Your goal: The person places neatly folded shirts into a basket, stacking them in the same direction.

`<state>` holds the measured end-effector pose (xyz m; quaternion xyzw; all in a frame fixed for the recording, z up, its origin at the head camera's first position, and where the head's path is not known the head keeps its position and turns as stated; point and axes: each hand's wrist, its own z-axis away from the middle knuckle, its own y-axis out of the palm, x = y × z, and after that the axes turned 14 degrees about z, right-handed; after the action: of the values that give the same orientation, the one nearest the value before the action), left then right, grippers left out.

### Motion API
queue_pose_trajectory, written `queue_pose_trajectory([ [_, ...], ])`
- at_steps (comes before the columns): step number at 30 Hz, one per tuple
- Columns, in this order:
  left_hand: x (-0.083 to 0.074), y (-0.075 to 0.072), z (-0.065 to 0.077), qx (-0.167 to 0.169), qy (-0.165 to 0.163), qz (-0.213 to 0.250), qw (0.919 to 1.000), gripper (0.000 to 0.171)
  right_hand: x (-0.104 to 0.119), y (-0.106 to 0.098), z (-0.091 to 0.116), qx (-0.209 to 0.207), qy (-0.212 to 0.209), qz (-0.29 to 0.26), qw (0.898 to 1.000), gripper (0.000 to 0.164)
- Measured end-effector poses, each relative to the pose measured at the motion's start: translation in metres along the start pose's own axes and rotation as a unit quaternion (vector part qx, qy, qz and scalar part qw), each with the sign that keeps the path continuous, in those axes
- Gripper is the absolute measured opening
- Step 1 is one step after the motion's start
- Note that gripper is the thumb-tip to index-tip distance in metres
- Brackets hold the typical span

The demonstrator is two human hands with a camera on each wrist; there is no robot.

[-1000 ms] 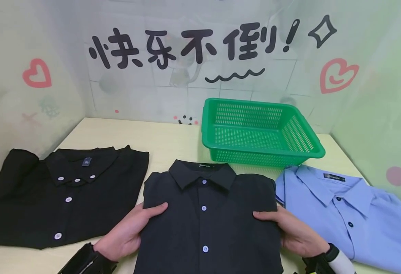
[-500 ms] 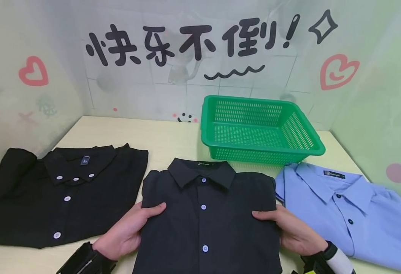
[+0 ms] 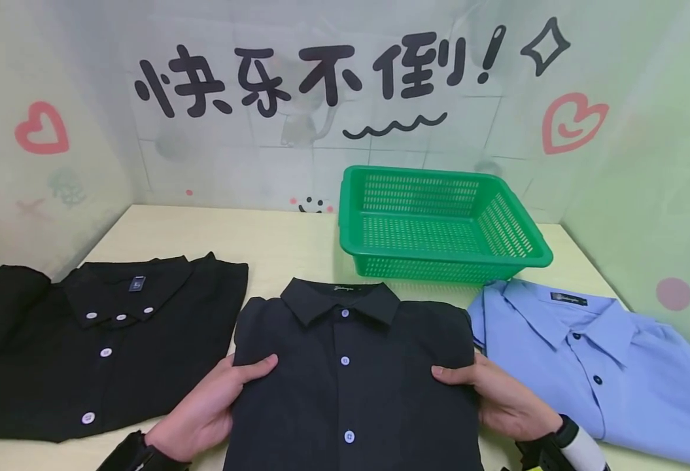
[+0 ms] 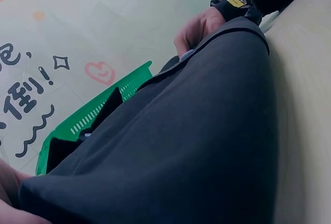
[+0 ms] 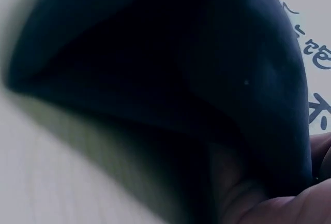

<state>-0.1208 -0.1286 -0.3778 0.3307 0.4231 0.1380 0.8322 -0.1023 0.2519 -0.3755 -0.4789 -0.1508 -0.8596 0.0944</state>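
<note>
A dark folded shirt (image 3: 380,392) with a pointed collar and pale buttons is in the middle of the head view, collar toward the back. My left hand (image 3: 200,409) grips its left side, thumb on top and fingers hidden underneath. On the opposite side my right hand (image 3: 506,400) holds the edge the same way. The left wrist view shows the shirt (image 4: 196,120) stretching across to the right hand (image 4: 199,30). In the right wrist view, dim fabric (image 5: 258,79) fills most of the picture above the curled fingers (image 5: 289,208).
A black folded shirt (image 3: 162,366) with white buttons lies on the table (image 3: 203,229) at left. On the right is a light blue folded shirt (image 3: 645,379) with dark buttons. Behind the middle shirt stands a green perforated basket (image 3: 439,268), with nothing inside. Printed walls enclose the table.
The head view has shifted slightly, so the scene sits a little further left. Both hands keep hold of the dark shirt, with almost no movement relative to the table.
</note>
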Motion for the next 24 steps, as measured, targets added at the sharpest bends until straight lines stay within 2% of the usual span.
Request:
queue_pose_trajectory([
  [9, -0.002, 0.002, 0.000, -0.006, 0.002, -0.007, 1.0000, 0.063, 0.001, 0.000, 0.000, -0.002, -0.004, -0.019, 1.000, 0.066],
  [18, -0.006, 0.006, 0.003, 0.006, 0.013, -0.011, 0.9998, 0.059, 0.008, 0.000, 0.007, 0.001, -0.018, 0.019, 1.000, 0.059],
  [24, -0.011, 0.011, 0.008, 0.016, 0.023, -0.014, 0.9995, 0.052, 0.019, 0.003, 0.013, -0.010, -0.041, 0.039, 0.998, 0.072],
])
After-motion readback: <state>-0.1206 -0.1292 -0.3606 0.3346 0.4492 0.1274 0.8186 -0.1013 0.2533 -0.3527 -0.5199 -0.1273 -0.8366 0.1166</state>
